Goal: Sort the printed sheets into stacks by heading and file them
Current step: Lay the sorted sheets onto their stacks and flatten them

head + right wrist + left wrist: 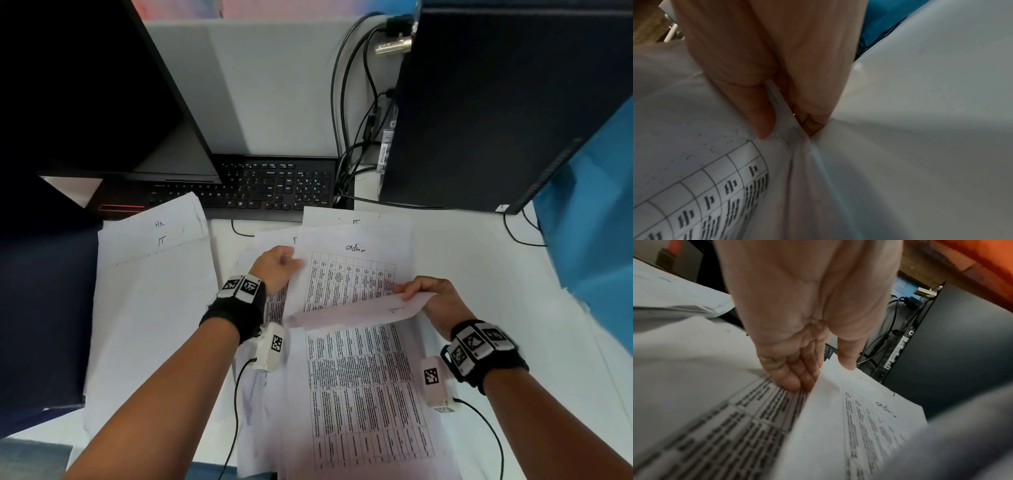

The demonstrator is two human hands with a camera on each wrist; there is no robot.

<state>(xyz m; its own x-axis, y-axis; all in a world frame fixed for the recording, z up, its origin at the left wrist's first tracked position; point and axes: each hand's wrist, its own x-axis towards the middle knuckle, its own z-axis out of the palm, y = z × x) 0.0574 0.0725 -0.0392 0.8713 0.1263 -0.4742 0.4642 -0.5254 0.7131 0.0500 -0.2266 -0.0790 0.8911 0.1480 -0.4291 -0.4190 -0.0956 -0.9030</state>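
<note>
A sheet headed "admin" (354, 270) (869, 410) with a printed table lies in the middle of the desk. My left hand (291, 262) (824, 374) pinches its upper left edge, thumb on top and fingers underneath. Over its lower part lies another printed sheet (363, 394) (715, 186) whose top edge is curled back toward me. My right hand (411, 291) (787, 129) pinches that curled edge between thumb and fingers. A stack (154, 298) with handwritten headings sits to the left. More printed sheets (731, 421) lie under my left hand.
A black keyboard (274, 188) lies just behind the papers, with a dark monitor (85, 85) at back left. A computer tower (496, 102) with cables (352, 120) stands at back right. Blue cloth (589, 212) borders the white desk (496, 274) on the right.
</note>
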